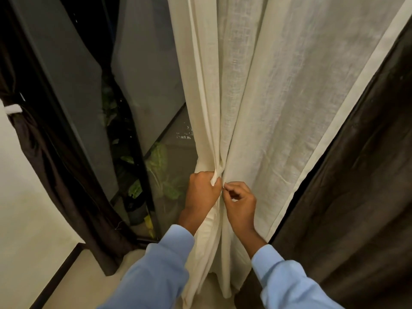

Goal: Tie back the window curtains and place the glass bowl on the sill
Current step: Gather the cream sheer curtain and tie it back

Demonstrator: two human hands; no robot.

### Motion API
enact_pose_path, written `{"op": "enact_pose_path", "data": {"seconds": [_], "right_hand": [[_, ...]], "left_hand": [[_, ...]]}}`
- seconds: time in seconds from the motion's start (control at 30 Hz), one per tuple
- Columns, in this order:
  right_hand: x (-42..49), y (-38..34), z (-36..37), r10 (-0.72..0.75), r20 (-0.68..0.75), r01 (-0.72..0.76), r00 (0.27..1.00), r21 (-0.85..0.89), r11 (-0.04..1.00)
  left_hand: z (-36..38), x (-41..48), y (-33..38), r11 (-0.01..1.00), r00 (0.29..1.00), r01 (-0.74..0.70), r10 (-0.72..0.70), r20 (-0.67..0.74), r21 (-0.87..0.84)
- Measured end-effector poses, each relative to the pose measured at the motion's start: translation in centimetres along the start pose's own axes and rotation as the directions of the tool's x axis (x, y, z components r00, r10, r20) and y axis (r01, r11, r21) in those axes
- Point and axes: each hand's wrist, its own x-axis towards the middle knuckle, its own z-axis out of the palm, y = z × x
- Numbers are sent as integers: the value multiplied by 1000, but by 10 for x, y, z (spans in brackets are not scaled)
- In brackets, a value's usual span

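left sleeve [160, 268], then left hand [204, 190], fingers hidden in curtain [256, 97].

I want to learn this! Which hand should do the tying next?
Probably the right hand: it only pinches the cream curtain lightly, while the left hand grips the gathered bunch and should hold it.

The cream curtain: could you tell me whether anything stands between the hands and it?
Nothing visible does. The left hand grips the gathered cream curtain directly, and the right hand pinches a fold of it right alongside.
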Motion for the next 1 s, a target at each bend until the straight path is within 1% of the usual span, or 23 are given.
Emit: {"op": "enact_pose_path", "data": {"seconds": [0.13, 0.3, 0.43, 0.57, 0.63, 0.7, 0.77, 0.83, 0.9, 1.0], "right_hand": [[-9, -1, 0, -14, 65, 14, 998, 0, 1000], [-12, -3, 1, 28, 32, -29, 999, 34, 999], [-13, -8, 5, 62, 0, -62, 998, 58, 996], [-17, -12, 9, 70, 17, -71, 997, 77, 994], [-19, -11, 12, 73, 24, -74, 997, 76, 994], [-21, -10, 15, 82, 27, -84, 996, 68, 994], [-21, -5, 15, 81, 18, -82, 997, 60, 995], [-23, -3, 16, 82, 6, -82, 997, 45, 996], [-21, -2, 16, 76, 24, -76, 997, 17, 997], [-4, 0, 6, 107, 109, -108, 988, -4, 994]], "left_hand": [[-2, 0, 0, 1000, 1000, 2, -3, -10, -10], [-5, 0, 0, 1000, 1000, -19, 19, 1, 14], [-5, 2, -9, 1000, 999, 19, -19, 35, 12], [-8, 3, -11, 999, 997, 39, -38, 63, -5], [-10, 3, -9, 999, 998, 24, -25, 65, 21], [-10, 1, -6, 999, 995, -10, 5, 99, 51], [-5, -4, -1, 999, 991, -35, 30, 131, 39], [-1, -3, 0, 998, 991, -52, 48, 128, 23], [1, 3, -1, 995, 990, -52, 41, 132, 82], [-3, 15, -7, 985, 992, -54, 35, 120, 163]]}}
